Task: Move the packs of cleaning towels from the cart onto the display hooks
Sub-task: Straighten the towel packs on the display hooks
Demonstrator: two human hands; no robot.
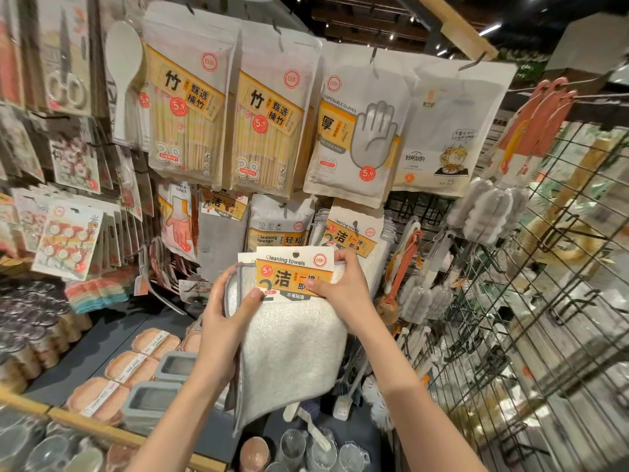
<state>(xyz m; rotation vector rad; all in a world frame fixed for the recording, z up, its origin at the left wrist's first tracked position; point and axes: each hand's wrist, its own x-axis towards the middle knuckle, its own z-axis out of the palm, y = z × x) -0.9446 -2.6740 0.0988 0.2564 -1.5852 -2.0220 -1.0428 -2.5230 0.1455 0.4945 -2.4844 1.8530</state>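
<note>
I hold a pack of cleaning towels (292, 338) up in front of the display: white cloth with grey trim and an orange-and-white card header with a hang hole. My left hand (224, 321) grips its left edge, thumb on the card. My right hand (343, 284) pinches the card's right side. A second card peeks out behind the first. Just behind and to the right, more packs of the same cleaning towels (354, 236) hang on a display hook. The cart is out of view.
Bamboo chopstick packs (187, 107), disposable gloves (357, 131) and cleaning sponges (277, 229) hang above and around. A wire grid rack (531, 301) with brushes stands at the right. Below lie a shelf with orange sponges (129, 366), grey boxes and glass cups (292, 447).
</note>
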